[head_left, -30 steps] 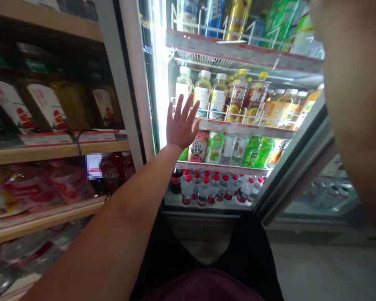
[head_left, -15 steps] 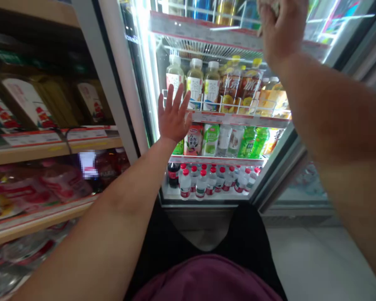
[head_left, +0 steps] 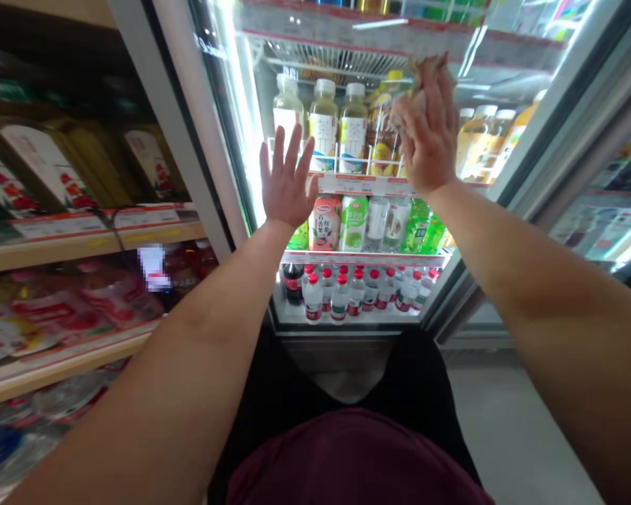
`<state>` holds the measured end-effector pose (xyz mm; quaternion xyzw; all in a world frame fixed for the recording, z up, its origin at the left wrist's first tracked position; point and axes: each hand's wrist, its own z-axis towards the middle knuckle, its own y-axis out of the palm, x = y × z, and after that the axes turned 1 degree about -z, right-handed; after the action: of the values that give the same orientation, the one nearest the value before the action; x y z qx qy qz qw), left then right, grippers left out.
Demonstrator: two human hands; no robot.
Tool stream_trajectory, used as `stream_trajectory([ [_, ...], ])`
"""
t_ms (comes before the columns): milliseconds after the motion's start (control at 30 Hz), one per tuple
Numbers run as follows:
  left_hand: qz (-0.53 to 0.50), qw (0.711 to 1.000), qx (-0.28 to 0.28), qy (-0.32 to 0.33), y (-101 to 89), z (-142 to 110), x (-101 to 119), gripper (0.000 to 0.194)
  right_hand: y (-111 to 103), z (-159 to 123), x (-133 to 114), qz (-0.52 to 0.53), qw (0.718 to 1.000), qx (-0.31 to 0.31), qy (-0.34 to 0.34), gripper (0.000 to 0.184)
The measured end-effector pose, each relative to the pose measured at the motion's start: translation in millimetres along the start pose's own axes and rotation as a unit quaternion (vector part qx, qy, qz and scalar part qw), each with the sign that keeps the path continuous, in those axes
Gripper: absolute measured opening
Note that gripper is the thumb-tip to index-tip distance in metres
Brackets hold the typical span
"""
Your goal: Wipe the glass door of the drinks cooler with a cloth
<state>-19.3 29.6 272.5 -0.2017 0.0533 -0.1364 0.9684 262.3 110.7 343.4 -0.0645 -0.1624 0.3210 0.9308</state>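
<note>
My left hand (head_left: 288, 184) lies flat with fingers spread against the glass door of a lit drinks cooler, in front of the shelf of tea bottles. To the right, my right hand (head_left: 432, 140) presses a crumpled, brownish cloth (head_left: 416, 84) to the same glass, its fingers laid over it. Behind the glass, tea bottles (head_left: 324, 126) with white caps stand in a row. A bottle with a yellow cap (head_left: 383, 126) is partly covered by my right hand and the cloth.
Lower shelves hold cartons (head_left: 324, 223) and small red-capped water bottles (head_left: 339, 298). On the left, wooden shelves (head_left: 84, 247) carry large oil-like bottles and pink packs. A metal door frame (head_left: 470, 291) runs along the right, beside another glass door. My knees are close to the cooler's base.
My right hand and the cloth have moved down and left across the glass, from the upper shelf to the tea-bottle row. My left hand stays flat in nearly the same spot.
</note>
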Motion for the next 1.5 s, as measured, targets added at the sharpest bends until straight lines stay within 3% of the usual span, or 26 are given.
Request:
stream_trajectory([
  [333, -0.016, 1.0, 0.003, 0.003, -0.4, -0.7, -0.5, 0.073, 20.8, -83.0, -18.8, 0.12, 0.992, -0.042, -0.002, 0.044],
  [567, -0.034, 0.999, 0.0, -0.042, 3.2, -16.9, 6.7, 0.065, 33.4, -152.0, -39.7, 0.094, 0.993, -0.064, -0.026, 0.038],
  [767, -0.04, 0.999, 0.021, -0.031, 7.5, -20.4, 4.1, 0.064, 34.9, -201.8, -52.8, 0.097, 0.988, -0.101, -0.065, 0.041],
  [933, -0.037, 0.999, 0.017, -0.031, 6.9, -19.6, 4.8, 0.064, 32.1, -234.2, -64.6, 0.104, 0.983, -0.112, -0.103, 0.047],
  [1200, -0.018, 0.999, 0.014, -0.031, 6.2, -19.7, 5.9, 0.064, 32.7, -288.7, -72.2, 0.113, 0.959, -0.207, -0.159, 0.054],
  [1500, -0.05, 0.998, 0.014, -0.036, 7.2, -19.0, 4.6, 0.064, 35.0, -317.7, -72.9, 0.154, 0.93, -0.287, -0.169, 0.056],
])
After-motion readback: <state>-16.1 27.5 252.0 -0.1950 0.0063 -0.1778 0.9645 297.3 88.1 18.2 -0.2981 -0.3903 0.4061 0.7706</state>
